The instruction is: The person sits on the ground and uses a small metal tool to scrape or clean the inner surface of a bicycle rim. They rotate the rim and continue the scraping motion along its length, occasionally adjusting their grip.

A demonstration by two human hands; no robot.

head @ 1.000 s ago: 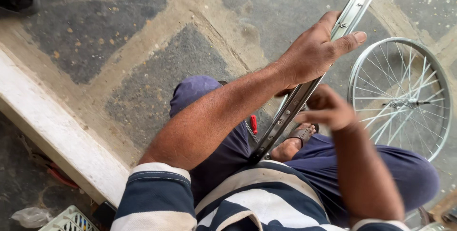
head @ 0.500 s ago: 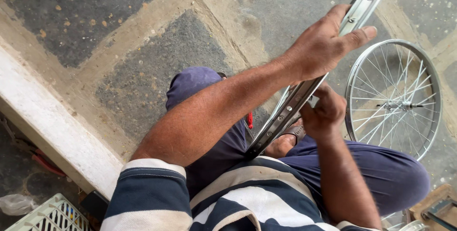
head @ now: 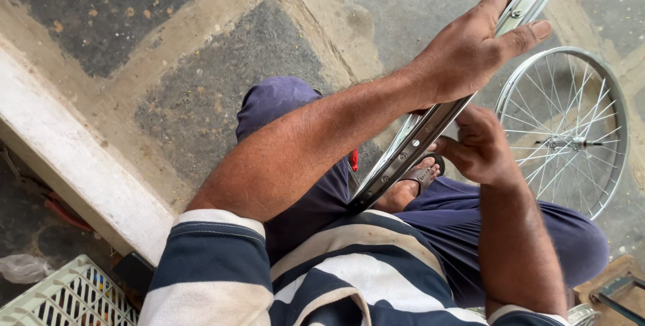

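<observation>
Nearest the camera was your striped shirt (head: 349, 279), navy and white, with both sleeves ending at the upper arms. Just beyond it your knees in dark blue trousers (head: 443, 232) spread apart, and a sandalled foot (head: 413, 181) showed between them.

Rising from your lap, a bare metal wheel rim (head: 416, 141) slanted up and to the right, its inner channel with a row of spoke holes facing you. Your right hand (head: 480, 148) sat low against the rim's outer side, fingers curled inward around something small; I could not tell what they pinched, since the palm hid it. Higher up, your left hand (head: 470, 47) was wrapped over the rim, fingers closed across its far side and the thumb stretched out along the edge near the top of the view.

Past the right hand, a finished spoked wheel (head: 564, 131) lay flat on the stone paving (head: 201, 97), near your knee. At the lower left, a pale concrete kerb (head: 74, 165) ran diagonally, with a white plastic crate (head: 60, 296) below it.
</observation>
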